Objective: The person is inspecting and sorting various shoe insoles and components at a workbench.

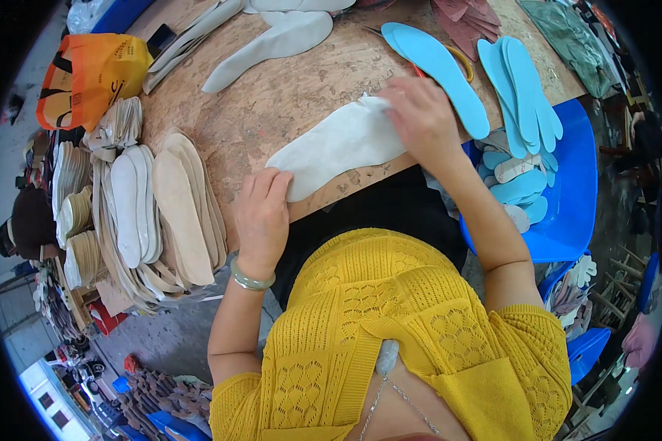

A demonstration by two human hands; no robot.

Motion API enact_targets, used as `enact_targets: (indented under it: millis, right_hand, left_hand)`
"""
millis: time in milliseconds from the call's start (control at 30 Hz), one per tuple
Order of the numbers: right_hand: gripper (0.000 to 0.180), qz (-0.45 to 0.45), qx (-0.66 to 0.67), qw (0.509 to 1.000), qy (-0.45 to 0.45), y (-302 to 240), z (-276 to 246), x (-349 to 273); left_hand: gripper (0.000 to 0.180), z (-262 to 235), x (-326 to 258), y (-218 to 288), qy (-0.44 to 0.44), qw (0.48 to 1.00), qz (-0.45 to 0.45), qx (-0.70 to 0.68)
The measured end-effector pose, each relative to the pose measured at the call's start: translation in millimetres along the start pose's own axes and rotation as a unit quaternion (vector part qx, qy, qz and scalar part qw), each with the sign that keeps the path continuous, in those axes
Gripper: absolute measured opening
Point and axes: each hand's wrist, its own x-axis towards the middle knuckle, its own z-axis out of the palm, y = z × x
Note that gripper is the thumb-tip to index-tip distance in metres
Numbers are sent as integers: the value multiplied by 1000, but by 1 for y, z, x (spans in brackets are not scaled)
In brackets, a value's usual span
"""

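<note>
A white, soft-looking insole point(346, 143) lies across the wooden table near its front edge. My left hand point(263, 213) has its fingertips closed over the insole's left end, the thumb at the edge. At the other end my right hand point(423, 117) is bent over the material, its fingers curled and slightly blurred. A small ragged bit shows at the insole's top right end, beside the right fingers. Just beyond my right hand lies a light blue insole point(441, 73), partly covering scissors with a yellow handle point(461, 62).
Beige insoles point(180, 206) and white insoles point(131, 202) are piled along the table's left side, below an orange bag point(95, 77). More blue insoles point(518, 92) lie at the right. A blue bin point(570, 191) holding insoles stands against the right edge. Grey pieces point(279, 48) lie at the back.
</note>
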Motion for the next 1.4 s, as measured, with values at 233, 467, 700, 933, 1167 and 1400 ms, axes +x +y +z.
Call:
enact_targets:
  millis: [233,467,700,933,1167,1400]
  right_hand:
    - [29,-23,93,992,-86,-10,2,-17]
    - [36,98,-112,988,49,33,-43,-17]
    - [33,75,-61,995,-24,68,-61,-27]
    - [36,153,-48,946,-281,88,-89,15]
    - [40,103,-166,955,-222,88,-82,18]
    - [42,99,-118,969,-191,94,-74,10]
  left_hand:
    - [27,-10,-20,4,-22,999,10,40]
    - [28,-20,-27,7,-72,996,0,59]
    - [26,-20,-26,5,-65,998,-12,14]
    - [26,-25,-24,7,-84,996,7,35]
    - [26,-31,-20,13,-96,995,9,32]
    - [29,-32,-21,9,-109,994,5,26]
